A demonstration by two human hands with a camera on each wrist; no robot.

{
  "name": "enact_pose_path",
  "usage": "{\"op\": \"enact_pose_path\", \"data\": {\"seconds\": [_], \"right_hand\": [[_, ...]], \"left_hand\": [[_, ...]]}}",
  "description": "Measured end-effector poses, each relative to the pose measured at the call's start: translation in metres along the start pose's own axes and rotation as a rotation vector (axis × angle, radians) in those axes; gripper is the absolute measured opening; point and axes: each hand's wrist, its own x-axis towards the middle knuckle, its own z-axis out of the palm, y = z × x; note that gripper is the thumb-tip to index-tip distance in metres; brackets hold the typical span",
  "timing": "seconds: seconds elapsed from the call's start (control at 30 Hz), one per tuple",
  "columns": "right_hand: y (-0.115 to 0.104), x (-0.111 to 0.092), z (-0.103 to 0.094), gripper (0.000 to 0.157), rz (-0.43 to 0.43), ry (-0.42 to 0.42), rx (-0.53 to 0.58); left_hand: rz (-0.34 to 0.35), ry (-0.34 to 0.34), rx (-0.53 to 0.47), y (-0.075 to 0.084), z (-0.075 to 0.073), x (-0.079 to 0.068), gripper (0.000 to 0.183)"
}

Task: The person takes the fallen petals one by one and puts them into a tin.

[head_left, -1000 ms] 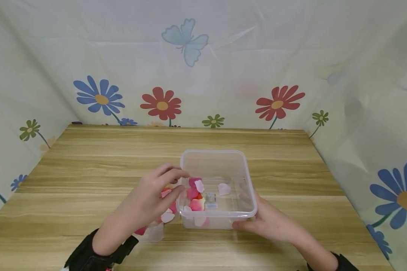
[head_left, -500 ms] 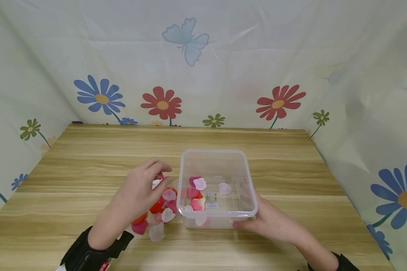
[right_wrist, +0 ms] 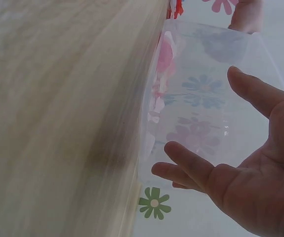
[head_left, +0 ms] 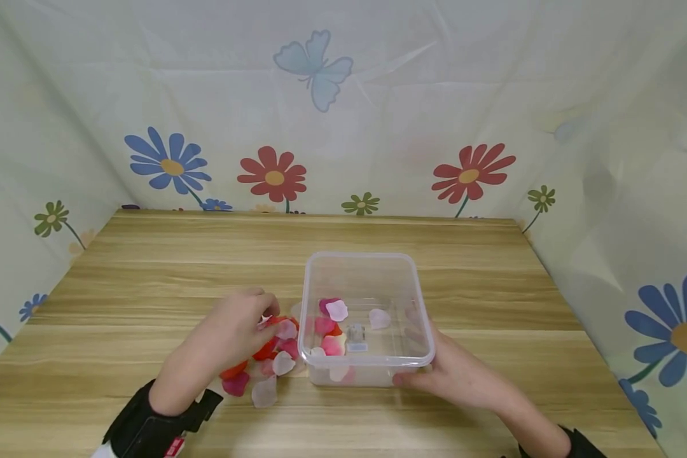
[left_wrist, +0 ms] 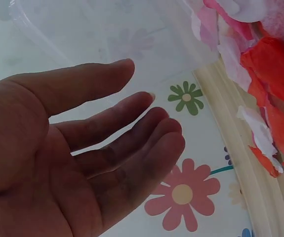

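Note:
Loose flower petals, red, pink and white, lie heaped left of a clear plastic box. My left hand is over the heap's left side, its fingertips bent down among the petals. In the left wrist view its fingers are slightly bent and apart from the thumb, with nothing visible between them. My right hand holds the box at its near right corner, thumb along the front and spread fingers against the right side. Several petals lie inside the box, mostly at its left; one pale petal sits farther right.
A small clear blocky shape shows in the box's middle. The wood-grain table runs back to a white curtain printed with flowers and a butterfly. Similar curtains flank both sides. Black straps circle the wrists.
My left hand has moved left from the box's left rim, then down onto the petal heap. A pale petal in the box has shifted slightly. The right hand and box stay put.

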Motion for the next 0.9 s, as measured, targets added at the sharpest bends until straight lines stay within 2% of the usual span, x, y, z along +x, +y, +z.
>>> {"op": "enact_pose_path", "data": {"seconds": [0.13, 0.3, 0.37, 0.63, 0.9], "right_hand": [[0.0, 0.0, 0.0, 0.109, 0.011, 0.004, 0.001], [-0.001, 0.0, 0.0, 0.111, 0.016, 0.005, -0.001], [-0.001, 0.001, -0.001, 0.111, 0.015, 0.004, -0.001], [0.0, 0.0, 0.0, 0.11, 0.0, -0.003, 0.002], [-0.002, 0.0, 0.0, 0.109, 0.037, -0.004, 0.016]], "left_hand": [[-0.017, -0.078, 0.012, -0.003, 0.003, 0.002, 0.019], [-0.106, -0.204, -0.046, -0.006, 0.006, 0.004, 0.021], [-0.116, -0.231, -0.043, -0.009, 0.009, 0.005, 0.024], [-0.111, -0.303, -0.014, -0.017, 0.02, 0.005, 0.033], [-0.093, -0.306, -0.023, -0.02, 0.026, 0.006, 0.039]]}}
